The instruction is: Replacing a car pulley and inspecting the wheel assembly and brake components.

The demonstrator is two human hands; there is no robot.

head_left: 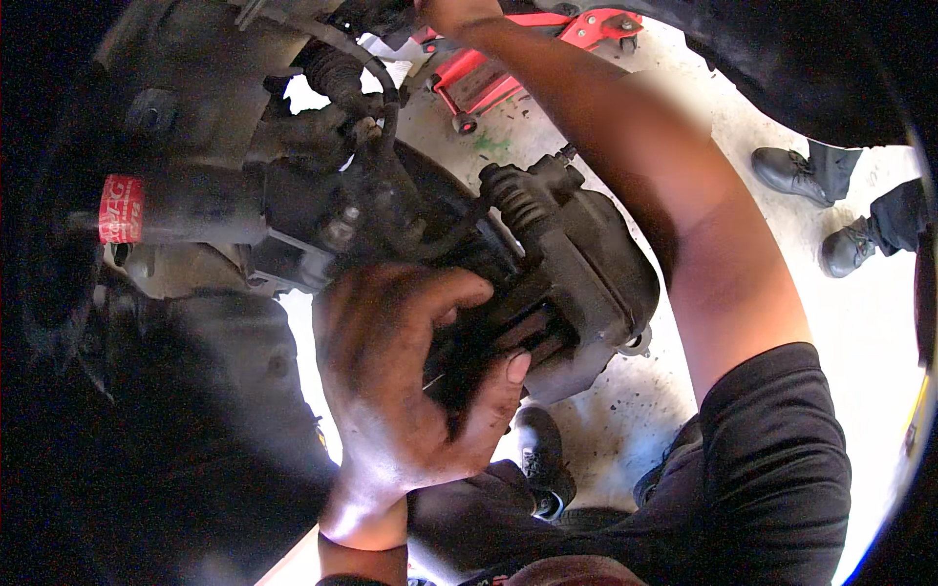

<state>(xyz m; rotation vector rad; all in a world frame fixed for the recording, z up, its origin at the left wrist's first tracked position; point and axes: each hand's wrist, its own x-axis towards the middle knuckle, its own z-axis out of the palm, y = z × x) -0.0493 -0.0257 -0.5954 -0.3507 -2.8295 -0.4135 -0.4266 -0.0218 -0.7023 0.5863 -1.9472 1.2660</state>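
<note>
Brake caliper [576, 269]: one dark, grimy unit sat at the centre of the view, under the wheel arch of a raised car. One ribbed rubber boot [523, 200] showed at its upper end. The caliper hung just right of the hub parts and above the concrete floor [606, 410].

Left hand [410, 376]: one hand was wrapped around the lower left part of the caliper. The fingers curled over its top edge and the thumb [503, 386] pressed up against its underside, so the hand was closed on the caliper in a firm clamp.

Right hand [449, 15]: one arm ran from the black sleeve [772, 459] at lower right up to the top edge of the view. Only the heel of the hand showed there; whether it was spread or closed could not be told.

Surrounding items, counted:
- One black rubber hose [376, 68] curved down from the top toward the hub.
- One strut [186, 210] lay to the left, carrying one red label [121, 208].
- One red floor jack [489, 73] stood on the floor beyond the caliper, well apart from it.
- Two black shoes [811, 210] of another person stood at the right edge.
- One black shoe [539, 459] of the worker showed below the caliper.
</note>
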